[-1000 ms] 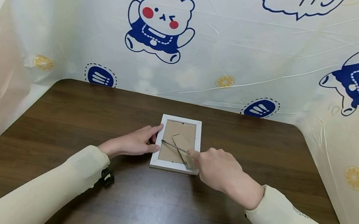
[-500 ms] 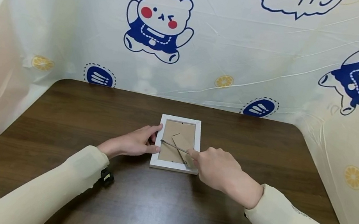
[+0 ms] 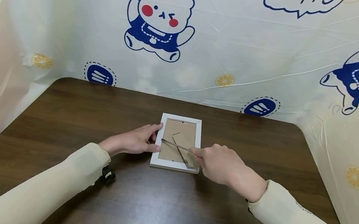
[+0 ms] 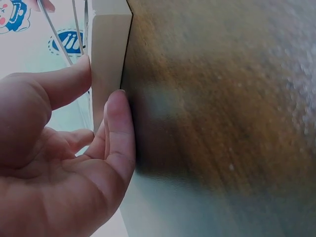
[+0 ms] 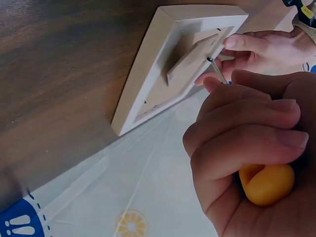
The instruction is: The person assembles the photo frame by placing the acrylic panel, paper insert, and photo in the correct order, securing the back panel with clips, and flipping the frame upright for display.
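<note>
A white picture frame [image 3: 174, 166] lies face down, its brown backing board [image 3: 166, 152] and flap-like stand [image 3: 187, 157] showing. My left hand [image 3: 132, 140] holds the frame's left edge; in the left wrist view the thumb rests on the rim and the fingers touch the outer side. In my right hand [image 3: 222, 164] I grip a screwdriver [image 3: 176, 145], forefinger along its thin metal shaft. Its yellow handle [image 5: 266, 185] peeks out below the curled fingers in the right wrist view. The dark tip meets the inner left border of the frame.
The frame lies on a dark brown wooden table [image 3: 111, 112]. A pale printed sheet [image 3: 212, 46] with bears and orange slices hangs behind and at both sides. A small black device [image 3: 107, 175] is strapped under the left cuff.
My right hand has shifted slightly up and to the right while the screwdriver tip stays at the frame's left inner border. The left hand and the frame keep their places.
</note>
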Tool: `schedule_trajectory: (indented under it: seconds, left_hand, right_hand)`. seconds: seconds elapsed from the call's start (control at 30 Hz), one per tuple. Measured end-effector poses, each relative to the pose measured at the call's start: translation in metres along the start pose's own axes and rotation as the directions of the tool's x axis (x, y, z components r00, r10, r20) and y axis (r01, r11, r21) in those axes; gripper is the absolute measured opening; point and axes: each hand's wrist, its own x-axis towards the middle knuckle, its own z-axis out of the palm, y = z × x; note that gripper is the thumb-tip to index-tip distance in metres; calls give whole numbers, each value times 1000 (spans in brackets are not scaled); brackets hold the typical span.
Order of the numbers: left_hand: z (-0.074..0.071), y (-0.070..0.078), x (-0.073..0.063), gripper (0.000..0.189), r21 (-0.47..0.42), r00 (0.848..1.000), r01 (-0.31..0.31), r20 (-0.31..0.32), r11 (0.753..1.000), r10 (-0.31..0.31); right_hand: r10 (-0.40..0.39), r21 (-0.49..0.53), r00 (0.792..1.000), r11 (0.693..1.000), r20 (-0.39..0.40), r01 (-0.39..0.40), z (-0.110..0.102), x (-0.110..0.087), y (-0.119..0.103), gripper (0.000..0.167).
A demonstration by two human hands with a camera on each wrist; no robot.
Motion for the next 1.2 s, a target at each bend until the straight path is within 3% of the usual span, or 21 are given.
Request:
schedule_trajectory:
  seconds: [0.57,1.2]
  left_hand:
    - [-1,2,2,89,-20,1000,8,7,1000,-8]
    - [0,1,2,88,-6,1000,25,13,1000,-25]
  right_hand:
    - [21,162,999,986,44,-28,10,0,16,41]
    - [57,225,994,971,92,-77,16,0,22,43]
